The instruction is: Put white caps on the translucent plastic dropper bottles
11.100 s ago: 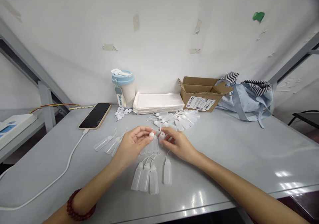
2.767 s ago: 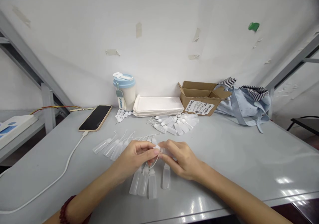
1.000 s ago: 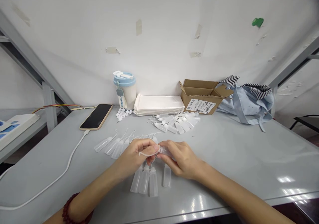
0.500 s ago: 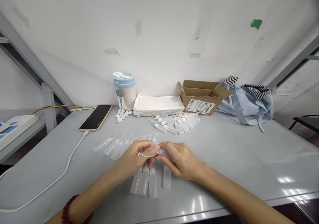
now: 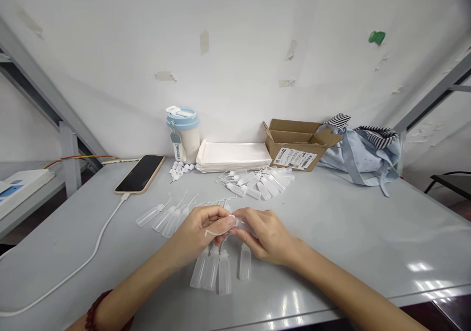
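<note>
My left hand (image 5: 208, 228) pinches the white nozzle cap (image 5: 211, 233) of a small squeeze bottle; its long thin curved tip sticks out to the left. My right hand (image 5: 270, 235) is closed around the bottle's translucent body (image 5: 243, 224), lying on its side with its neck at my left fingertips. How far the cap sits on the neck is hidden by the fingers. Below my hands lie several bottles without nozzles (image 5: 224, 274), and one more bottle (image 5: 245, 264) lies apart to the right. Bottles with curved nozzles (image 5: 149, 215) lie in a row behind my left hand.
Farther back are a pile of nozzle bottles (image 5: 270, 183), small white caps (image 5: 178, 170), a stack of white sheets (image 5: 233, 155), a lidded cup (image 5: 189, 139), an open cardboard box (image 5: 300, 156) and a light-blue cloth bag (image 5: 364, 154). A phone (image 5: 140, 174) with a charging cable (image 5: 99, 242) lies left.
My hands stay together on the same bottle. The left fingers and the curved nozzle have shifted slightly, and more of the bottle shows by the right fingers. The view moved a little.
</note>
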{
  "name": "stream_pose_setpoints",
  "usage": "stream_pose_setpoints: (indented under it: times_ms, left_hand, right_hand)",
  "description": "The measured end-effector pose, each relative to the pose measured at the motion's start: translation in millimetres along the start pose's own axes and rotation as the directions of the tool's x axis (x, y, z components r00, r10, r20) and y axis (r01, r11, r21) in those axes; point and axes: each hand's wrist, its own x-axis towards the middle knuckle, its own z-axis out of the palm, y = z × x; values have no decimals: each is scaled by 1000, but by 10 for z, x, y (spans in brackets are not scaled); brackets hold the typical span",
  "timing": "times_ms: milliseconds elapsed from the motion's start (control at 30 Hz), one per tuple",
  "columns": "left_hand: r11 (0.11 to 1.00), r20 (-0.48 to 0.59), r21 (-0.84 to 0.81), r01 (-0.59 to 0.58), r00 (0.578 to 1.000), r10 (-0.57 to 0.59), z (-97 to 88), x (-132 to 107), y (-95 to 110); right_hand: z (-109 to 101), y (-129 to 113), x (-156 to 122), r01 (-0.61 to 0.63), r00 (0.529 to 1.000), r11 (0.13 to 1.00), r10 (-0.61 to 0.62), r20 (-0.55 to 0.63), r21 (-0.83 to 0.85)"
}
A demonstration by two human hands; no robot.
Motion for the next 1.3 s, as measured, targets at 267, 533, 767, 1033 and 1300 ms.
stream_pose_setpoints:
  times_ms: [267, 533, 767, 1033, 1300]
  left_hand:
    - [999, 4, -40, 6, 1000, -6, -11, 0, -58]
    - [999, -16, -27, 31, 999, -32, 7, 15, -69]
    - [1000, -9, 9, 5, 1000, -5, 6, 18, -69]
    - [998, 2, 52, -29, 1000, 29, -30, -10, -25]
    - [999, 46, -21, -46, 998, 47, -51, -17, -1]
  right_hand:
    - [31, -26, 8, 30, 1000, 998, -30, -3, -52]
    - [25, -38, 32, 28, 1000, 998, -27, 14, -62]
    - [18, -34, 29, 41, 999, 998, -40, 14, -54]
    - [2, -31, 22, 23, 999, 998, -22, 34, -51]
    - [-22, -33, 23, -3, 1000, 1000, 3, -2, -25]
